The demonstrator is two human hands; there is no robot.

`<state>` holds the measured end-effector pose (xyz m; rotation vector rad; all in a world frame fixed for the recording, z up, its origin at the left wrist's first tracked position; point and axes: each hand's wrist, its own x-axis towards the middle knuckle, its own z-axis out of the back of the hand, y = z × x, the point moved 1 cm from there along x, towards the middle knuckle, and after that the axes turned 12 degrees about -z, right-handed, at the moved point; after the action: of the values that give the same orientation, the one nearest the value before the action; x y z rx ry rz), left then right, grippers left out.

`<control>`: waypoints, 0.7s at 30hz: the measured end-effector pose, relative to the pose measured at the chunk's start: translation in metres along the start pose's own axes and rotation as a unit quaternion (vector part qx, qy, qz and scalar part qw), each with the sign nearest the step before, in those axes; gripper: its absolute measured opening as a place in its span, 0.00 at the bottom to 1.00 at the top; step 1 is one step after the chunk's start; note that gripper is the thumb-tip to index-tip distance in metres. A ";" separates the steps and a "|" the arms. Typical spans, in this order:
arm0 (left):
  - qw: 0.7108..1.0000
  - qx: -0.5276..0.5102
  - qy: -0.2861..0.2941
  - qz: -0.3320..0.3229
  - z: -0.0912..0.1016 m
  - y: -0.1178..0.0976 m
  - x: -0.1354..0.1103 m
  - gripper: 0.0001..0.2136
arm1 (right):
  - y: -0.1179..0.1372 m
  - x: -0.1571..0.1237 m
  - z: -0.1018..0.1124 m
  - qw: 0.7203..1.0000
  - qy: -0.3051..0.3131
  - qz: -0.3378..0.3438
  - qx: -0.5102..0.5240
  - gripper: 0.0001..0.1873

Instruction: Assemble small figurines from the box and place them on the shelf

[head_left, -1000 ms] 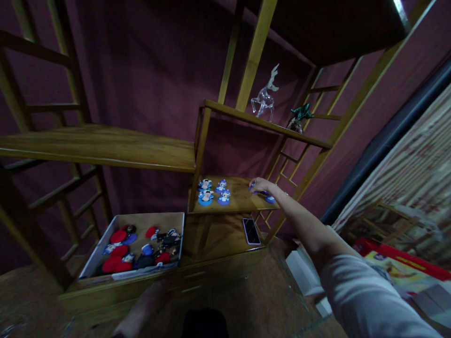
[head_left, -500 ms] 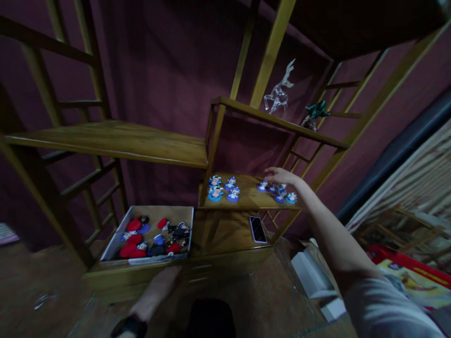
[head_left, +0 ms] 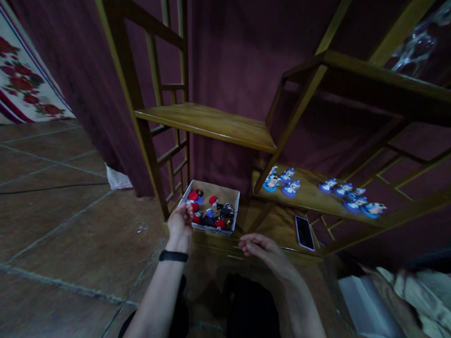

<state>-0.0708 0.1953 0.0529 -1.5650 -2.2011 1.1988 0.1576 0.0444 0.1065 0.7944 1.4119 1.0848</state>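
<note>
My left hand (head_left: pixel 180 224) is over the left front corner of a shallow cardboard box (head_left: pixel 235 206), fingers loosely bent and nothing visibly held. Inside the box lie several small figurines with red, blue and black parts, among them a red-based figurine (head_left: pixel 213 200) and a dark figurine (head_left: pixel 227 211). My right hand (head_left: pixel 262 248) hovers in front of the cabinet, right of the box, its fingers stretched out and holding nothing. On the shelf to the right stand several purple and blue figurines, such as a purple one (head_left: pixel 291 188) and a blue-based one (head_left: pixel 374 209).
The wooden cabinet has a middle shelf (head_left: pixel 211 123) above the box and upright posts between compartments. A phone (head_left: pixel 305 233) lies on the lower board at right. A clear glass ornament (head_left: pixel 416 49) stands higher up. A white box (head_left: pixel 366 300) sits on the floor.
My view has turned left. My right hand has come away from the shelf figurines and down toward the front of the cabinet. My left hand has risen to the box's corner.
</note>
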 end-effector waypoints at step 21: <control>0.993 -0.071 -0.015 0.095 0.017 -0.045 0.056 0.09 | -0.046 0.222 -0.054 0.908 0.018 -0.096 -0.407 0.26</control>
<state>-0.1358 0.2298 0.0570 -1.8613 -2.2420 1.1418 0.0784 0.2233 -0.0196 0.0279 0.8965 1.3785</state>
